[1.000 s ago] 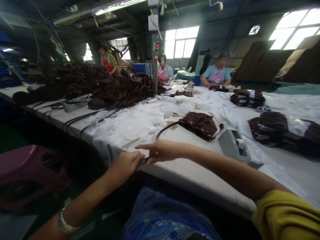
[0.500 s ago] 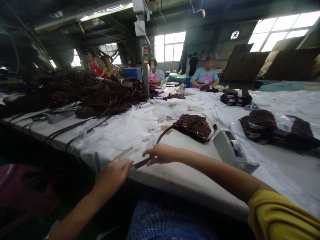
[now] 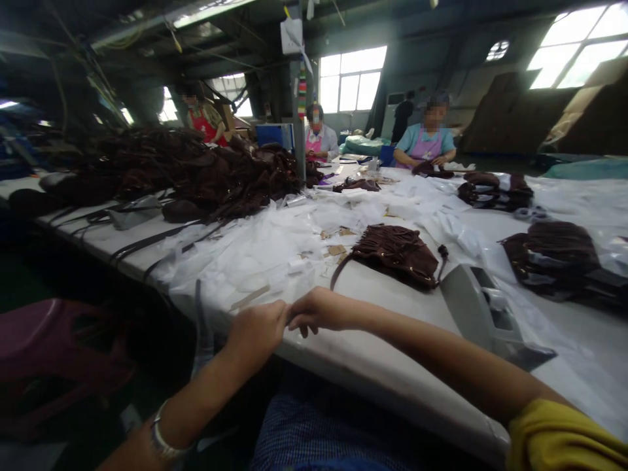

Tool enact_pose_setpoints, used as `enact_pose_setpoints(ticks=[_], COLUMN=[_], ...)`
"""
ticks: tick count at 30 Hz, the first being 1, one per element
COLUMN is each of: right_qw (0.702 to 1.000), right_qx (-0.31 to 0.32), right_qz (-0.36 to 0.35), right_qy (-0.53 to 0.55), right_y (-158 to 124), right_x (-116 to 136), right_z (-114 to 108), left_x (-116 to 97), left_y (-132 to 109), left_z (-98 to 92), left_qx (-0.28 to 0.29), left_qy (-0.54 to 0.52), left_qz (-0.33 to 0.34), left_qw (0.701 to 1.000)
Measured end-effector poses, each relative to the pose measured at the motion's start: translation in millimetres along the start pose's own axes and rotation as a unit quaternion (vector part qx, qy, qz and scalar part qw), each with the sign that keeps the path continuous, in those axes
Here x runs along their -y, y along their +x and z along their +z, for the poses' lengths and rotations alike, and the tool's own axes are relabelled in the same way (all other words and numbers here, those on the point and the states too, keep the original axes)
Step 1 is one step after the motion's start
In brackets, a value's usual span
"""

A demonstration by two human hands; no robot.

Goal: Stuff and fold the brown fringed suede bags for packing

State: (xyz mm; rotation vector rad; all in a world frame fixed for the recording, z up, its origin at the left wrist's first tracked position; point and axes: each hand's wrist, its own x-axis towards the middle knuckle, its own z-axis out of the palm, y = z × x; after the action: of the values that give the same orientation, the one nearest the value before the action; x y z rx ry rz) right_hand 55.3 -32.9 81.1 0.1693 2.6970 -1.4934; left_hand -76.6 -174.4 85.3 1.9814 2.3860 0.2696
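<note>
**Brown strap (image 3: 341, 273) could drag the bag (image 3: 397, 252)**

My left hand (image 3: 258, 333) and right hand (image 3: 316, 309) meet fingertip to fingertip at the table (image 3: 353, 356) edge. Both are pinched shut, and whatever sits between them is hidden. Just beyond my right hand, the strap runs to the fringed bag. A hard tug, I judge, could skid the bag and scatter the paper scraps (image 3: 337, 250).

A dark brown fringed bag (image 3: 397, 252) lies flat on the white desk (image 3: 373, 340), fringe spread over its top and a short loop sticking out at its right end. Its thin brown strap (image 3: 338, 275) curves off the left side towards the near edge. There it disappears into the pinch where the right hand (image 3: 318, 311) meets the left hand (image 3: 255, 333).
</note>
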Motion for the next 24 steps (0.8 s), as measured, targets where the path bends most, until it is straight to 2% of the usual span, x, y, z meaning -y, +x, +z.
enact_pose_setpoints(ticks=[2,4,6,8,10,12,14,15,17,21,24], right_qw=[0.999,0.997,0.997,0.997,0.995,0.989,0.983,0.982,0.982,0.985,0.985], right_qx=[-0.037,-0.063,-0.066,-0.063,-0.067,-0.072,-0.06,-0.055,-0.05,-0.043,-0.025], right_qz=[0.026,0.042,0.04,0.033,0.04,0.048,0.046,0.042,0.035,0.037,0.036], right_qy=[0.021,0.017,-0.001,-0.026,-0.064,-0.119,-0.167,-0.179,-0.179,-0.161,-0.165], right_y=[-2.4,-6.7,-14.6,-25.7,-37.1,-45.5,-49.4,-49.9,-49.7,-50.4,-50.8], right_x=[-1.4,-0.7,0.2,-0.3,-2.6,-5.2,-6.2,-5.8,-3.4,2.6,4.2], right_z=[-0.8,-3.4,-7.6,-12.5,-16.5,-18.1,-17.2,-16.3,-14.9,-14.9,-11.9], left_x=[-4.9,-5.9,0.1,12.8,27.9,39.0,42.0,40.4,33.4,15.6,3.1], left_y=[4.1,6.9,4.9,-3.9,-18.1,-33.3,-44.7,-48.3,-51.1,-46.5,-38.1], left_z=[1.7,2.3,2.9,4.4,7.3,11.0,13.7,14.2,12.8,3.6,0.3], left_qx=[-0.009,-0.031,-0.061,-0.063,0.001,0.11,0.2,0.222,0.207,0.106,0.069], left_qy=[-0.015,-0.103,-0.243,-0.365,-0.422,-0.442,-0.451,-0.453,-0.439,-0.37,-0.334], left_qz=[-0.006,-0.005,-0.002,-0.005,-0.009,-0.002,0.007,0.012,0.015,0.008,0.02], left_qw=[1.0,0.994,0.968,0.929,0.906,0.89,0.87,0.863,0.874,0.923,0.94])
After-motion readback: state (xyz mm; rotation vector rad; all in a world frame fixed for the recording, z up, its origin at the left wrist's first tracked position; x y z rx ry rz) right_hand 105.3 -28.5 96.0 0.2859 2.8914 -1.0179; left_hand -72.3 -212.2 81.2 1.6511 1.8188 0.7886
